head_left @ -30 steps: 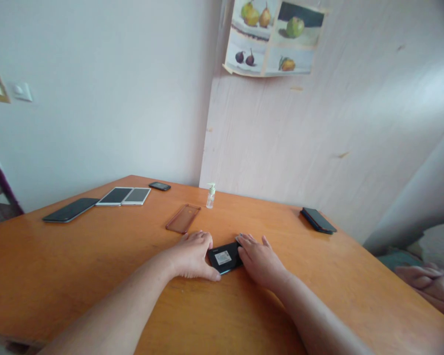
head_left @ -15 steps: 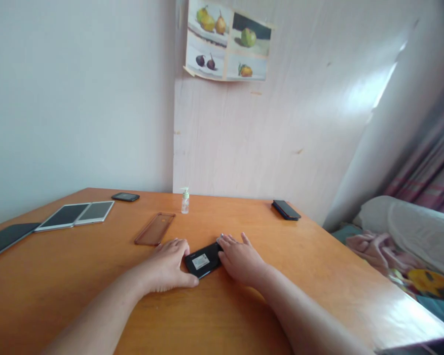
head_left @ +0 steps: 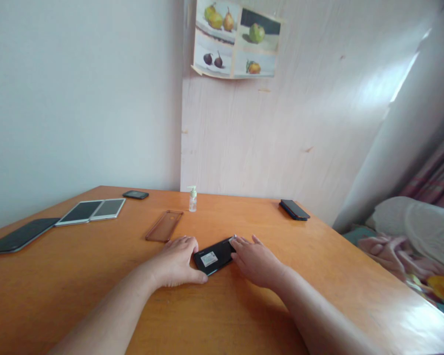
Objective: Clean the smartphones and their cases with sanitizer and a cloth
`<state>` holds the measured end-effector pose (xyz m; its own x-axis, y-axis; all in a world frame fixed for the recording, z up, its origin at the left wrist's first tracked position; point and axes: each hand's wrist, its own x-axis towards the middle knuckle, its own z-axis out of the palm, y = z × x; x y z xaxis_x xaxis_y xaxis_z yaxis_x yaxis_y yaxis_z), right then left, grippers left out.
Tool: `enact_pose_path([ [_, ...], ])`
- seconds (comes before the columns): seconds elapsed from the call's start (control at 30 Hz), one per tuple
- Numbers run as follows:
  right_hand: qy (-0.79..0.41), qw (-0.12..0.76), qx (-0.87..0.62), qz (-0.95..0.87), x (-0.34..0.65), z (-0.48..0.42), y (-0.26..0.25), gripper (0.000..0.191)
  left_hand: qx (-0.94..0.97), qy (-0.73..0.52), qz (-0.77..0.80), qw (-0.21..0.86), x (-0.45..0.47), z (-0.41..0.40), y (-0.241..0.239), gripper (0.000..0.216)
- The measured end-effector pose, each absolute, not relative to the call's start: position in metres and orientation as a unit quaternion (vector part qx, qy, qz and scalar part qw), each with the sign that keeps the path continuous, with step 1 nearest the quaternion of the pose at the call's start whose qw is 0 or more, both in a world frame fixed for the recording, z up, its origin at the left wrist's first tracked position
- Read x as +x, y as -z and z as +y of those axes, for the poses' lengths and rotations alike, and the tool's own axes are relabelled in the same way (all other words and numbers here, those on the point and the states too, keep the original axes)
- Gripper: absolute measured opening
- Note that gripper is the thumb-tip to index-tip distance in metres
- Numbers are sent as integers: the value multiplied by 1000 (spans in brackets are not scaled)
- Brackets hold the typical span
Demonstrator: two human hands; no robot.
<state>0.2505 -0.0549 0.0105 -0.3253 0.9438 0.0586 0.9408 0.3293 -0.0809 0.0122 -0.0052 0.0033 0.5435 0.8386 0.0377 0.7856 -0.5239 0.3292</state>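
A black smartphone (head_left: 219,261) lies face down on the wooden table (head_left: 192,320), a white label on its back. My left hand (head_left: 177,264) holds its left end, thumb at the near edge and fingers at the far side. Over the right end rests my right hand (head_left: 257,261), its fingertips pressing a small white piece (head_left: 232,240), perhaps tissue, against the phone. The fingers cover most of that piece. Just beyond my left hand is a clear brownish phone case (head_left: 165,227).
A small pump bottle (head_left: 193,199) stands farther back. To the left lie a dark tablet-like device (head_left: 22,235), two white-framed devices (head_left: 79,212) (head_left: 109,209) and a small dark phone (head_left: 135,195). Another dark phone (head_left: 294,209) sits near the right edge. Bedding (head_left: 388,251) is beyond it.
The whole view has shifted, so everything appears farther right. My right hand has slid slightly rightward along the phone with the white piece. My left hand keeps its hold.
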Motion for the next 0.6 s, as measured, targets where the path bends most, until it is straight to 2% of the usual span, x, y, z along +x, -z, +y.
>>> enact_pose_path([
  [0.1, -40, 62, -496, -865, 236, -71, -15, 44, 868, -100, 469, 130, 13, -5, -1, 55],
  [0.23, -66, 64, -397, -913, 216, -94, -22, 48, 871, -107, 465, 118, 14, -6, -1, 42],
  [0.4, 9, 20, -496, -868, 239, -82, -21, 42, 865, -84, 477, 129, 14, -9, -8, 57],
  [0.5, 47, -20, -555, -830, 252, -73, -18, 39, 867, -87, 473, 130, 14, -9, -9, 57],
  [0.6, 42, 3, -519, -853, 243, -81, -18, 39, 868, -90, 471, 129, 13, -8, -6, 58],
])
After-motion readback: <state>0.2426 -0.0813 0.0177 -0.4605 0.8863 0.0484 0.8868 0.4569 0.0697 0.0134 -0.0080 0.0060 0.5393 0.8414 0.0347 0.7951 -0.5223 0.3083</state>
